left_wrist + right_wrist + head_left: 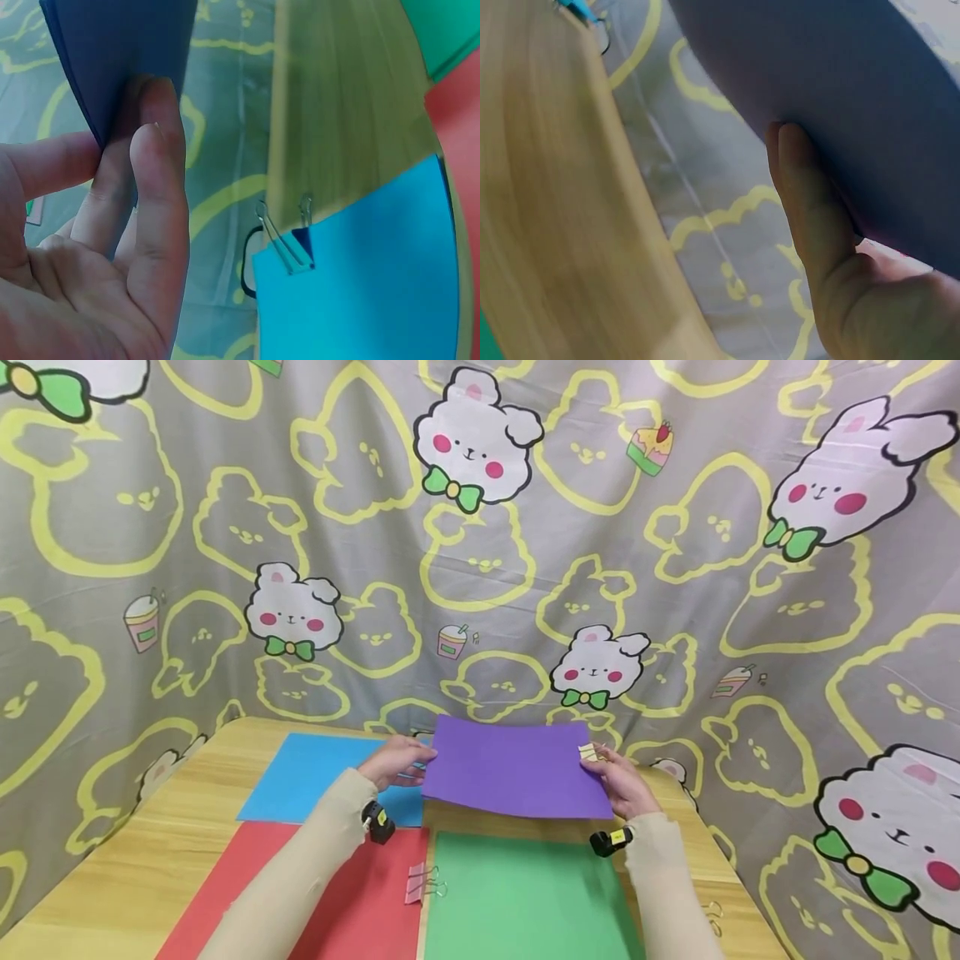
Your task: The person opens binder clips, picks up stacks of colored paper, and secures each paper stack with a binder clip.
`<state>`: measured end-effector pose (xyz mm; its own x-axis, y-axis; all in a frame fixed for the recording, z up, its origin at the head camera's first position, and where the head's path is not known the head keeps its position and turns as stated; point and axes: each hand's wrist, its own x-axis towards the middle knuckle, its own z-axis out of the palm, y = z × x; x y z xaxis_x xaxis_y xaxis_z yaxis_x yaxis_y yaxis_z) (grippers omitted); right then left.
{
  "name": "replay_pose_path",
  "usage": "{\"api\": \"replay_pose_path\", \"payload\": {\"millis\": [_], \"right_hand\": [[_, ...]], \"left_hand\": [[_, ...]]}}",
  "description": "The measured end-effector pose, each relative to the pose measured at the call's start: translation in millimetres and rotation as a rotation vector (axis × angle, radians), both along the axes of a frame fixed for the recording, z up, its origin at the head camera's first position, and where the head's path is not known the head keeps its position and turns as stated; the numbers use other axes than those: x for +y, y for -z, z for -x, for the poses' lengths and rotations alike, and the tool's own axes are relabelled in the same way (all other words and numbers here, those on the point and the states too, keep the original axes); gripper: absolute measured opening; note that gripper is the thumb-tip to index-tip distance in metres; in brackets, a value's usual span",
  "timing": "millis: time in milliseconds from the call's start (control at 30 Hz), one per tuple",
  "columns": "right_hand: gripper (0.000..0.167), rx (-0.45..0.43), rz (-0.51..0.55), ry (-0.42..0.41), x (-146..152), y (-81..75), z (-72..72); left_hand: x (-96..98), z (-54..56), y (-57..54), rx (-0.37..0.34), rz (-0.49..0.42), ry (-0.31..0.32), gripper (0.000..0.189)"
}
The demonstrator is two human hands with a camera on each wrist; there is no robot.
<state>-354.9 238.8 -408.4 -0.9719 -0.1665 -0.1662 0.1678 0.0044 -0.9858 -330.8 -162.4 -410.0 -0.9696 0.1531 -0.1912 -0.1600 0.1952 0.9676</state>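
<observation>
A purple sheet of paper is held up above the table's far side, tilted toward the head camera. My left hand pinches its left edge; in the left wrist view the sheet looks dark, with its edge between the thumb and fingers. At the opposite edge, my right hand grips the paper beside a pale yellow binder clip, which sits on the sheet's right edge. Whether that hand also touches the clip, I cannot tell. The right wrist view shows the sheet's shaded side above the fingers.
Blue paper lies at the back left, with a binder clip on its edge. Red paper is in front of it, bearing a pink binder clip. Green paper lies to its right. A patterned curtain hangs behind the table.
</observation>
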Motion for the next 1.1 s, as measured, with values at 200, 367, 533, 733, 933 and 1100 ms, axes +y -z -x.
{"api": "replay_pose_path", "payload": {"millis": [200, 367, 533, 733, 933, 1100], "right_hand": [[0.076, 0.004, -0.035, 0.013, 2.1, 7.4, 11.8], [0.076, 0.005, -0.079, 0.035, 1.8, 13.1, 18.0], [0.075, 0.003, -0.1, 0.059, 3.2, 18.0, 21.1], [0.073, 0.011, -0.128, 0.084, 6.7, 25.2, 25.6], [0.071, -0.004, -0.152, 0.103, 3.8, 33.9, 33.0], [0.069, -0.011, -0.187, 0.121, -2.3, 36.3, 36.7]], "left_hand": [[4.3, 5.7, 5.4, 0.019, 0.061, -0.008, 0.031], [7.9, 5.6, 7.8, 0.035, 0.108, -0.01, 0.026], [11.0, 8.4, 13.4, 0.05, 0.178, 0.008, 0.023], [14.3, 16.9, 23.7, 0.061, 0.296, 0.004, 0.028], [15.5, 20.8, 34.0, 0.043, 0.391, -0.067, 0.032], [16.5, 23.8, 43.0, 0.092, 0.41, -0.087, 0.046]]}}
